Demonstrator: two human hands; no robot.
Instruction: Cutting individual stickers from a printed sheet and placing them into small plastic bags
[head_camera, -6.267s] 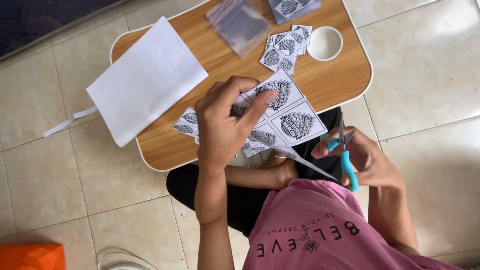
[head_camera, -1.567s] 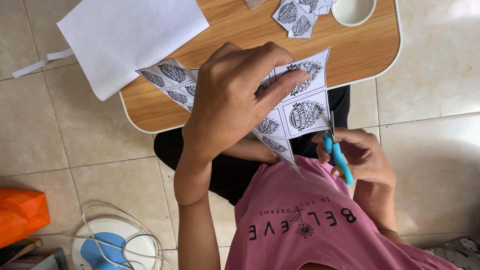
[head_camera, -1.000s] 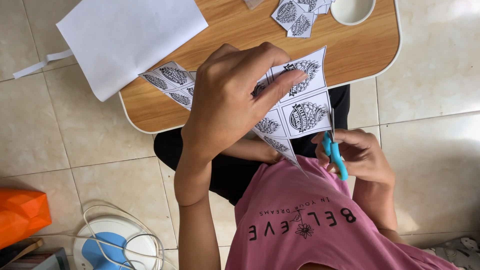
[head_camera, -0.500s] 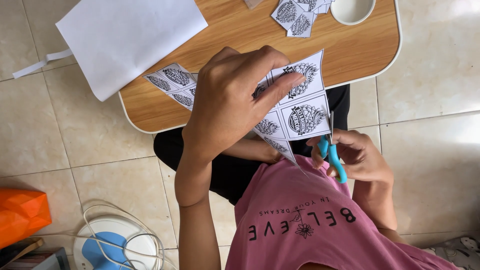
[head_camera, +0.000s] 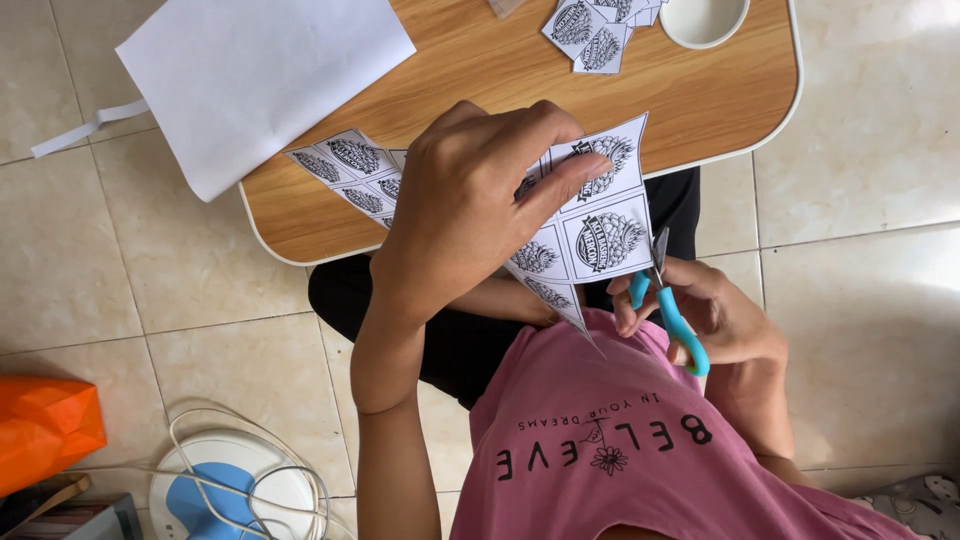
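My left hand (head_camera: 470, 210) grips a white sheet printed with black-and-white emblems (head_camera: 600, 225), holding it up over the near edge of a small wooden lap table (head_camera: 500, 90). My right hand (head_camera: 715, 320) holds blue-handled scissors (head_camera: 670, 305) with the blades at the sheet's lower right edge. A narrow pointed strip of the sheet hangs down toward my pink shirt.
A blank white paper sheet (head_camera: 260, 75) overhangs the table's left corner. Cut-out emblem squares (head_camera: 595, 30) and a white round cup (head_camera: 705, 15) lie at the table's far side. On the tiled floor at lower left are an orange bag (head_camera: 45, 430) and a white-and-blue fan (head_camera: 240, 490).
The head view has shifted closer and leftward since the oldest frame. Over the last second the scissors have crept up along the sheet's right edge; my left hand keeps its grip on the sheet.
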